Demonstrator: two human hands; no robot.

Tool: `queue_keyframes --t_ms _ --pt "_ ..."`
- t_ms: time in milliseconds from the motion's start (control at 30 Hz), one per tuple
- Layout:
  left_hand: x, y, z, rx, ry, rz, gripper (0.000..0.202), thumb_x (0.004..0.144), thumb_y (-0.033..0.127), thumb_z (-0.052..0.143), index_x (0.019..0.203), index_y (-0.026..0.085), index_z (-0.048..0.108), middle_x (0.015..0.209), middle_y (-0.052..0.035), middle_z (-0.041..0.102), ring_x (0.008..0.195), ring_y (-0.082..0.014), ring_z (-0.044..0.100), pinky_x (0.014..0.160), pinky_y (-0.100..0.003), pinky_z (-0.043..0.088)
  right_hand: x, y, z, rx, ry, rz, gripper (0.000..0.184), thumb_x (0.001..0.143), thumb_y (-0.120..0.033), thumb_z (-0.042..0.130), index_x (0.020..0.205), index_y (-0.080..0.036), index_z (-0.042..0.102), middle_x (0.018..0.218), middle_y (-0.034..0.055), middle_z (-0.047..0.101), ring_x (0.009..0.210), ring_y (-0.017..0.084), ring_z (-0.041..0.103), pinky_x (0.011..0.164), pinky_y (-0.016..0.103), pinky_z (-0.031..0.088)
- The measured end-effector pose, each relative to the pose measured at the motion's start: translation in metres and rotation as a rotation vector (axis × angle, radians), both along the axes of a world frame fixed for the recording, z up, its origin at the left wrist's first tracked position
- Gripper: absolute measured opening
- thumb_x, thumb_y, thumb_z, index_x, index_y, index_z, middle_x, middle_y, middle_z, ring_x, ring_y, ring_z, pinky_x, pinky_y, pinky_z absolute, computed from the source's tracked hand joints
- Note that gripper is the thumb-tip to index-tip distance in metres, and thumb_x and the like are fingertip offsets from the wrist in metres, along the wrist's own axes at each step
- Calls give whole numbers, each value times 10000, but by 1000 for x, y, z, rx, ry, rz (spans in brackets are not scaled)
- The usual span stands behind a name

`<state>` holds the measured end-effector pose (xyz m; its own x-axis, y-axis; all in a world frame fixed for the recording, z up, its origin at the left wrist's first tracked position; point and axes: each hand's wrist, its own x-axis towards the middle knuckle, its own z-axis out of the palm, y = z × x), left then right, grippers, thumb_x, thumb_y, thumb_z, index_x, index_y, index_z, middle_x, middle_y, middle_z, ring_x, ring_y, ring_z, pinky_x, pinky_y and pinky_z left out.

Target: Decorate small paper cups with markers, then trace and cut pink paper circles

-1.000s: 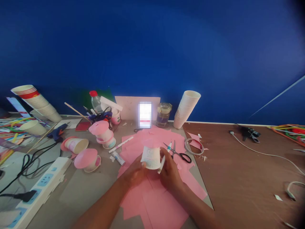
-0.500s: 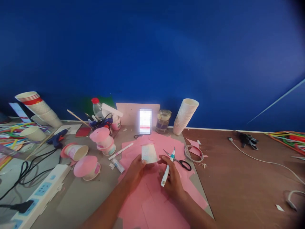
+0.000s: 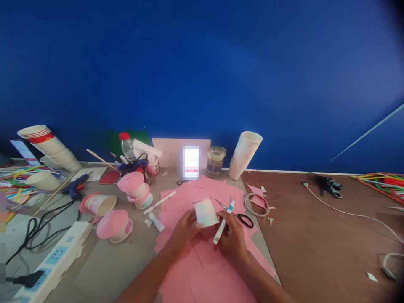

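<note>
My left hand (image 3: 185, 229) grips a small white paper cup (image 3: 205, 212), held upside down over the pink paper sheets (image 3: 202, 261). My right hand (image 3: 232, 237) is closed round a white pen with a teal band (image 3: 223, 222), its top end pointing up and away, and its fingers touch the cup's right side. Black-handled scissors (image 3: 236, 212) lie just beyond the right hand.
Pink-covered cups (image 3: 115, 221) and a marker (image 3: 159, 197) lie to the left. A stack of white cups (image 3: 245, 155), a jar (image 3: 215, 162) and a phone (image 3: 191, 162) stand at the back. A power strip (image 3: 52, 259), glue gun (image 3: 74, 185) and cables (image 3: 350, 202) are nearby.
The cup has been turned and tilted between my hands and brought a little nearer. The pen in my right hand has swung more upright beside the cup.
</note>
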<state>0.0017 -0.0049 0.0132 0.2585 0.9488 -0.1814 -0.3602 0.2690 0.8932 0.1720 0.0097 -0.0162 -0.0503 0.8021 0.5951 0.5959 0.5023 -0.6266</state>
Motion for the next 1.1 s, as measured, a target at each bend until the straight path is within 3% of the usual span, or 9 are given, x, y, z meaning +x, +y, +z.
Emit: queue_keyframes --t_ms 100,233,333,467,700,833,967,1100 --pt "-5 0 -1 111 268 178 374 828 460 544 1088 191 543 1055 -98 623 532 -108 554 570 -328 486 2 1 -2 28 -6 -74 213 743 -99 474 911 -201 557 722 31 629 626 181 576 565 279 431" --pt "-13 1 -9 459 726 457 162 846 309 526 952 212 601 894 -64 629 806 -194 571 755 -354 455 4 3 -3 55 -28 -106 201 763 -116 487 937 -202 544 756 43 640 656 194 579 574 284 439" --pt "-16 1 -14 687 899 477 157 822 226 540 954 223 625 943 -84 644 923 -238 556 848 -396 414 4 4 -2 102 -73 -91 219 772 -114 492 966 -203 543 764 46 639 679 207 575 601 299 444" --pt "-19 2 -13 803 1103 435 182 832 169 492 931 221 635 904 -86 658 893 -247 556 830 -403 391 1 5 1 136 -118 -63 264 736 -50 467 939 -203 541 738 38 639 652 205 558 643 319 429" --pt "-28 6 -10 787 1415 452 226 799 140 488 973 211 615 966 -80 662 964 -257 529 937 -444 331 -8 7 1 120 -242 18 354 643 10 432 907 -199 545 708 22 653 615 197 553 683 331 385" --pt "-34 10 -10 746 1491 447 223 806 130 469 942 222 619 951 -60 669 977 -242 542 1018 -465 272 -9 8 0 100 -250 26 382 616 14 424 909 -193 554 698 19 657 611 187 568 701 324 377" --pt "-43 12 -3 781 1543 494 244 850 147 416 970 211 619 985 -77 662 977 -230 549 1007 -422 312 -9 10 0 97 -229 -2 359 645 5 430 914 -196 559 723 25 685 644 195 598 709 321 376" --pt "-54 17 3 614 1776 511 290 861 173 412 1084 177 597 1122 -117 622 1090 -256 515 1018 -420 297 -8 12 -1 99 -241 -5 344 650 3 449 910 -186 571 722 27 684 621 192 596 722 328 376"
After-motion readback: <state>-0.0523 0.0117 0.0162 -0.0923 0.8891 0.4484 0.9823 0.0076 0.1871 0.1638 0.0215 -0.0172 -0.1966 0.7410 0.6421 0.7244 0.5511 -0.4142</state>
